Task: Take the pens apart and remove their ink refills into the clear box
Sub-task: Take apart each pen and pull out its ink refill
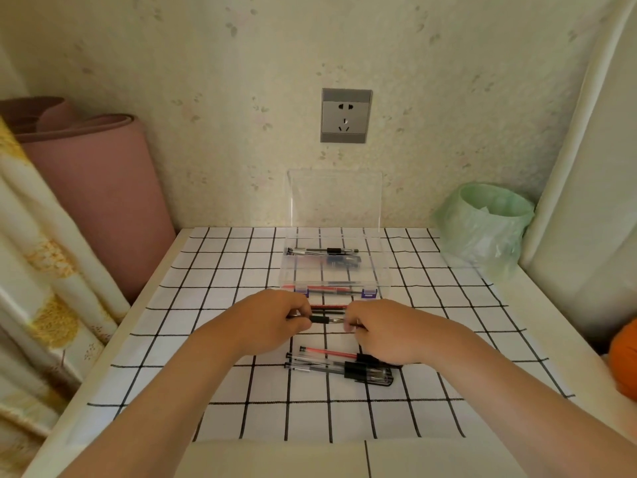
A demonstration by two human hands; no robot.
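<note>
Head view: left hand (272, 322) and right hand (382, 334) are gripping opposite ends of a clear, black-gripped pen (324, 319) over the middle of the bench (241, 422), apparently twisting it apart; next the refill needs dropping into the open clear plastic box (385, 270) behind.

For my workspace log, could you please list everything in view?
Clear plastic box: one, lid open, table centre.
Pens inside box: several, black and red.
Loose pens: several, black and red, near edge.
Red pen or refill: one, just before box.
Black-gripped pen: one, gripped at both ends.
Grid tablecloth: one, white with black lines.
Bag-lined bin: one, green, right.
Rolled mat: one, pink, left.
Wall socket: one, grey, above box.
Left hand, right hand: gripping that pen's ends.
</note>
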